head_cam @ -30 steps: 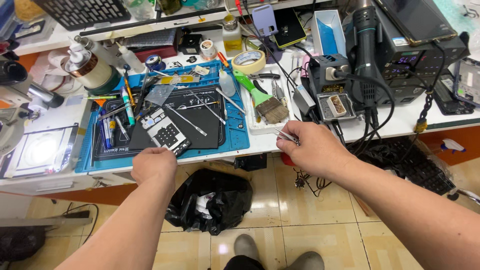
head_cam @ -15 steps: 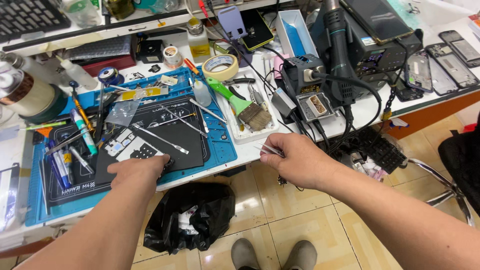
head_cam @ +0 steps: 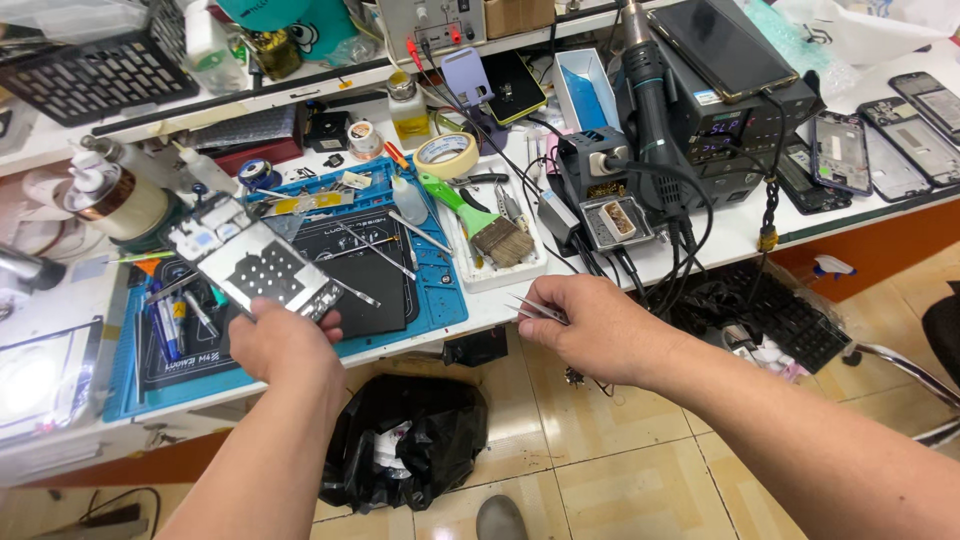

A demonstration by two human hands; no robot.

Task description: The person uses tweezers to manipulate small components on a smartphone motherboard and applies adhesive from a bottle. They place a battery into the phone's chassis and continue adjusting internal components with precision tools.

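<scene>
With the left hand [head_cam: 285, 345] clasping the opened phone frame [head_cam: 255, 268] over the blue mat [head_cam: 440, 300], keep it level while the right hand [head_cam: 600, 325] pinches the tweezers [head_cam: 535, 308] steady.

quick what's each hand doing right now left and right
Left hand: closed on an opened phone frame, lifted and tilted above the blue mat.
Right hand: closed, pinching metal tweezers at the bench edge.

Bright, even overhead light w/ soft shadows; strong glare off lit lamp [head_cam: 28, 385] at left edge; wide-angle bowing at edges, focus sharp throughout.
</scene>
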